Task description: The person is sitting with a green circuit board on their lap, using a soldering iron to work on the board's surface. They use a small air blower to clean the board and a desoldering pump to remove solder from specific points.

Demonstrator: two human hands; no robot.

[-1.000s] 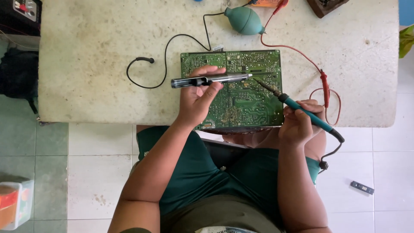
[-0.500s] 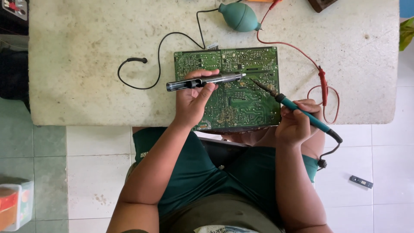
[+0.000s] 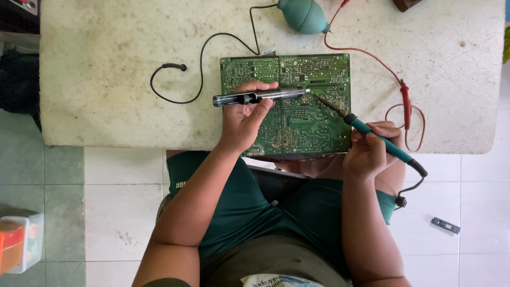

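Reference points: left hand (image 3: 241,125), right hand (image 3: 372,146).

- Worn white table (image 3: 106,106) runs under both grips, stained and pitted.
- Teal rubber blower bulb (image 3: 304,16): far edge of the table, above and between the grips, nozzle pointing right.
- Black cable (image 3: 201,58): loops on the table up-left of the left grip, and its plug end (image 3: 174,67) lies free.
- Red test lead (image 3: 372,56): arcs above the right grip. Its red probe (image 3: 406,101) lies just right of that grip.
- Dark block (image 3: 406,4): top edge, cropped.
- Tiled floor (image 3: 117,202): below the table.
- Plastic box (image 3: 21,242): on the floor, far down-left of the left grip.
- Small dark flat part (image 3: 445,225): on the floor, down-right of the right grip.
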